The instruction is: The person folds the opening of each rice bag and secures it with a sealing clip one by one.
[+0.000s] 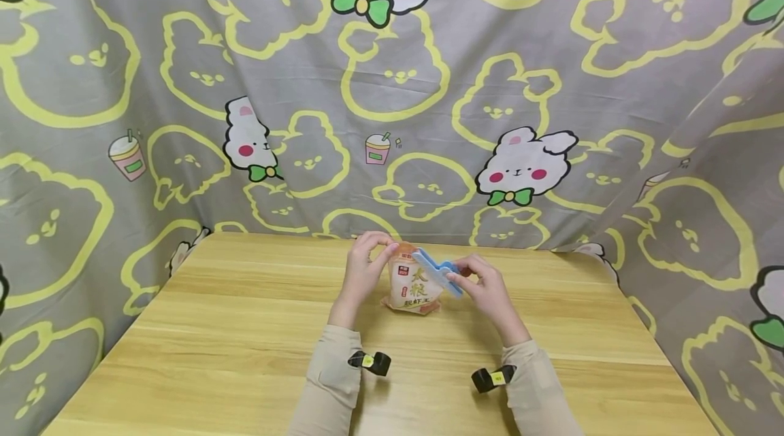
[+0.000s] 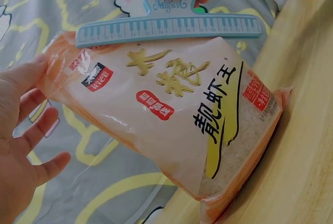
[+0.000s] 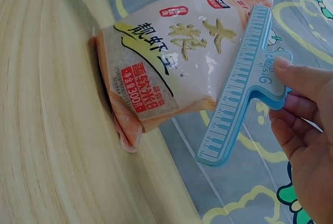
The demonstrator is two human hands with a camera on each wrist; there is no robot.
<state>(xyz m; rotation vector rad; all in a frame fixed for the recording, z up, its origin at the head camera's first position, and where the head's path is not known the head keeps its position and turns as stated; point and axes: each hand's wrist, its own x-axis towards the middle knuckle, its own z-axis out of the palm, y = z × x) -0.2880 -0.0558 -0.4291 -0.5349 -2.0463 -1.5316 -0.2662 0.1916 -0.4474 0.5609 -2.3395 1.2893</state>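
A small bag of rice (image 1: pixel 409 286), white and orange with gold and black lettering, stands upright on the wooden table. My left hand (image 1: pixel 365 266) pinches its top left corner between thumb and index finger, the other fingers spread apart, as the left wrist view shows. A long light-blue bag clip (image 3: pixel 237 89) with a piano-key pattern and the word "Music" lies slantwise across the bag's upper right side. Its handle is pinched between the thumb and fingers of my right hand (image 3: pixel 304 115). In the left wrist view, the clip's bar overlaps the bag's upper edge.
The wooden table (image 1: pixel 245 341) runs back to a grey curtain (image 1: pixel 294 82) with yellow outlines and cartoon bunnies, which hangs behind and at both sides. A black wrist camera (image 1: pixel 371 362) is strapped to the left sleeve, and another black camera (image 1: pixel 492 379) to the right one.
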